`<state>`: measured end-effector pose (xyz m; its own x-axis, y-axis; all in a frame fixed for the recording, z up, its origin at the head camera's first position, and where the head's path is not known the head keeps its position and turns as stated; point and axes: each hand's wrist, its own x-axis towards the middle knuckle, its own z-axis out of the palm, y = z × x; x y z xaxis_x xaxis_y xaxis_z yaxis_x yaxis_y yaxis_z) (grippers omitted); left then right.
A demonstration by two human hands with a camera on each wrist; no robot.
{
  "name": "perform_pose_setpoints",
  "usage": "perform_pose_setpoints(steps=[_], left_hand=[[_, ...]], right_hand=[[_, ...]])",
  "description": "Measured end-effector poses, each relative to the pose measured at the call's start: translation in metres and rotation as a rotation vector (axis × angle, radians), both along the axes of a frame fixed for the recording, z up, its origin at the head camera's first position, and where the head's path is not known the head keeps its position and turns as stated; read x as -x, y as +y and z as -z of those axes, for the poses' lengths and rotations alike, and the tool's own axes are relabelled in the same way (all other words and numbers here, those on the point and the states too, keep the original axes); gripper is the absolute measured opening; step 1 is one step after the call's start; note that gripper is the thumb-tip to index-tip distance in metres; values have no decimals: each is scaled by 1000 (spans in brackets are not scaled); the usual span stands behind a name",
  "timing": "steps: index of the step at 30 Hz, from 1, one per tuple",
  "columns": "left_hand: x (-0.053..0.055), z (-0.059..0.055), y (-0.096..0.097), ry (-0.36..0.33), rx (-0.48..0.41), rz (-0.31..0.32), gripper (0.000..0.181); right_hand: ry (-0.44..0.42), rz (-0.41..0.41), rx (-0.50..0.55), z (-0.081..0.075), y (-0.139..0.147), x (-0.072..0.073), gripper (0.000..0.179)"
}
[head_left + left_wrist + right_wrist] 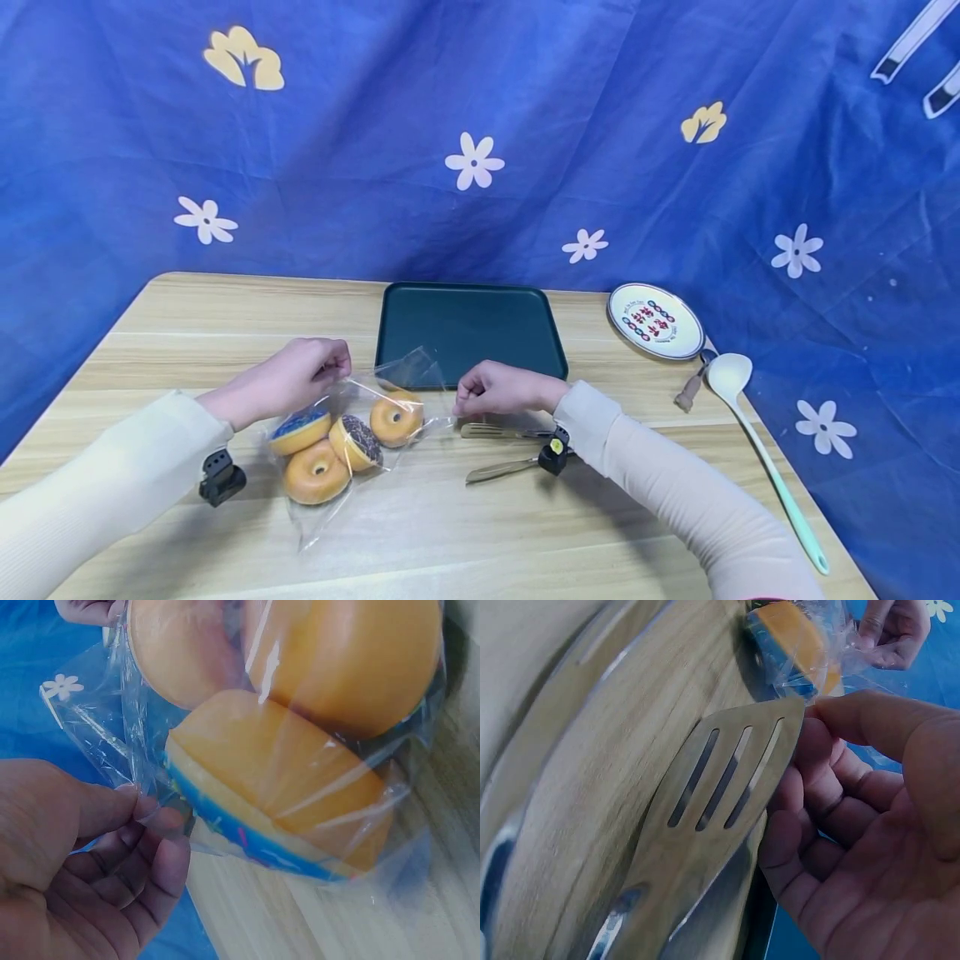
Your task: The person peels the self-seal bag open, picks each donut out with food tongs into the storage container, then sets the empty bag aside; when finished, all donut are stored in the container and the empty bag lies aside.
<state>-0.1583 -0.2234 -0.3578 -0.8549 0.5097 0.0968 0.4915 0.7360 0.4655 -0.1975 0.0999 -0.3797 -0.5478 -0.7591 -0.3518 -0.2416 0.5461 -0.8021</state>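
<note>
A clear plastic bag with several doughnuts inside lies on the table, its mouth lifted towards the tray. One doughnut has blue icing with sprinkles, another a dark speckled top; two plain golden sides face up. My left hand pinches the bag's upper left edge between thumb and forefinger. At the opposite edge, my right hand pinches the film with thumb and fingertips. Just under the right hand lies a slotted metal turner, with a second metal utensil nearer me.
A dark green tray lies behind the hands. To the right are a white patterned plate, a small utensil with a brownish handle, and a long ladle along the table's right edge. Blue cloth hangs behind.
</note>
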Motion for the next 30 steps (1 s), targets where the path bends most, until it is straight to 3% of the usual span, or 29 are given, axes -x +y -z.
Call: perform_pose_setpoints(steps=[10, 18, 24, 30], left_hand=[[-2, 4, -9, 37, 11, -10, 19], [-6, 0, -3, 5, -16, -23, 14], [-14, -5, 8, 31, -1, -6, 3], [-32, -13, 13, 95, 66, -63, 9]], right_hand=[[45, -39, -18, 4, 9, 8, 15], [102, -11, 20, 1, 11, 11, 13], [292, -2, 60, 0, 3, 14, 6], [487, -110, 45, -1, -10, 14, 16]])
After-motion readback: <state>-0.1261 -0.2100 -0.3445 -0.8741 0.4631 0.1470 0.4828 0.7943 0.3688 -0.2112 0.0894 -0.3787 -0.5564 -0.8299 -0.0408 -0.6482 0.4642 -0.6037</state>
